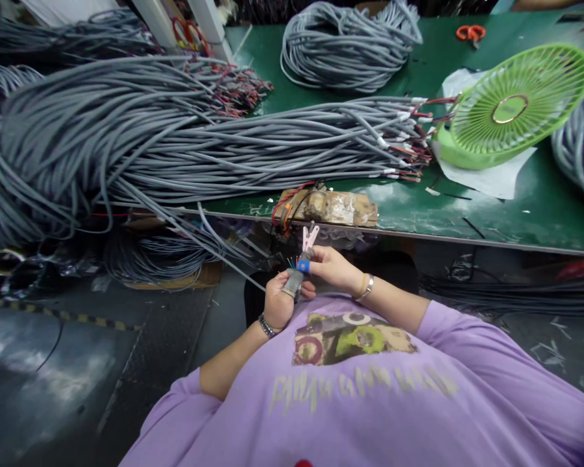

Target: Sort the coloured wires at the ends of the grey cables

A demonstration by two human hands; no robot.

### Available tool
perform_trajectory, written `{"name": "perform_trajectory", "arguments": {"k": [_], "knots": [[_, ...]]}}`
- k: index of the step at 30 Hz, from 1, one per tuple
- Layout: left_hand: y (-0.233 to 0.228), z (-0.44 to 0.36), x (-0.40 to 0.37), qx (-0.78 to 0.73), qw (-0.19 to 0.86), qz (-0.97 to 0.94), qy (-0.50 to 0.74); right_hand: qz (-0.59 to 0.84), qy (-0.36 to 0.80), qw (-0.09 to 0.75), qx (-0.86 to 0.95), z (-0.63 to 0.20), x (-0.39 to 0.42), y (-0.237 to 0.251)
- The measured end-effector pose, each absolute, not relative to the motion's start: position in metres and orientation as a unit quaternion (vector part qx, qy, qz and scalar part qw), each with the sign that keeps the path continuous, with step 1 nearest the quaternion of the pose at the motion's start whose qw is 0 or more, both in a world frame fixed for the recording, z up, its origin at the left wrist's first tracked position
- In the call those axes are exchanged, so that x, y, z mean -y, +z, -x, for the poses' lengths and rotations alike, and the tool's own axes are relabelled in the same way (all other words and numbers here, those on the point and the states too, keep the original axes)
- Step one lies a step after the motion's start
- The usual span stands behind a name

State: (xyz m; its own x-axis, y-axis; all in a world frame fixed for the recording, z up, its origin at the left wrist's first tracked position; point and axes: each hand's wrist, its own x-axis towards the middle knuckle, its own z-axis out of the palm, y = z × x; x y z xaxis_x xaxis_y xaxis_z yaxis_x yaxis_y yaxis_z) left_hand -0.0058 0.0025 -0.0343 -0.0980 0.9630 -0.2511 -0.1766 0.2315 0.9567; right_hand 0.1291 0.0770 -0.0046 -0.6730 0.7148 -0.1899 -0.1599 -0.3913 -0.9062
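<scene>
Close to my body, my left hand (pixel 278 302) is closed around the end of a grey cable (pixel 246 275). Thin coloured wires (pixel 292 263) fan out above its fingers, beside a grey piece (pixel 292 283) whose kind I cannot make out. Touching that piece from the other side is my right hand (pixel 338 269), its fingers pinched at a small blue band (pixel 303 266). Just above the band stands a pale pink clip (pixel 310 238), shaped like a clothespin. What exactly the right fingertips grip is too small to tell.
A wooden block (pixel 353 209) with red and black wires sits at the green table's (pixel 540 227) front edge. Behind it lies a thick bundle of grey cables (pixel 253 146) with stripped ends. A green fan (pixel 520 107), orange-handled scissors (pixel 470 32) and a coiled cable (pixel 345 48) are farther back.
</scene>
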Motion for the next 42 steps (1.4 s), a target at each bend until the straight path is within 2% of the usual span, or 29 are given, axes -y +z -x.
{"name": "perform_trajectory", "arguments": {"k": [9,17,24,30,37,42], "knots": [[-0.037,0.003,-0.004,-0.538,0.564,-0.326,0.535,0.315,0.767,0.33,0.45,-0.131,-0.072,-0.008],[-0.035,0.003,-0.003,-0.555,0.566,-0.338,0.507,0.321,0.782,0.311,0.434,-0.128,-0.073,-0.009],[-0.035,0.002,-0.003,-0.551,0.552,-0.341,0.526,0.307,0.795,0.336,0.402,-0.126,-0.068,-0.01],[-0.033,0.001,-0.005,-0.544,0.564,-0.298,0.545,0.36,0.776,0.341,0.39,-0.133,-0.076,-0.019],[-0.016,0.005,-0.006,-0.5,0.574,-0.288,0.581,0.326,0.829,0.328,0.313,-0.151,-0.091,-0.033],[0.0,0.0,-0.012,-0.466,0.617,-0.312,0.552,0.341,0.84,0.312,0.286,-0.146,-0.109,-0.026]]}}
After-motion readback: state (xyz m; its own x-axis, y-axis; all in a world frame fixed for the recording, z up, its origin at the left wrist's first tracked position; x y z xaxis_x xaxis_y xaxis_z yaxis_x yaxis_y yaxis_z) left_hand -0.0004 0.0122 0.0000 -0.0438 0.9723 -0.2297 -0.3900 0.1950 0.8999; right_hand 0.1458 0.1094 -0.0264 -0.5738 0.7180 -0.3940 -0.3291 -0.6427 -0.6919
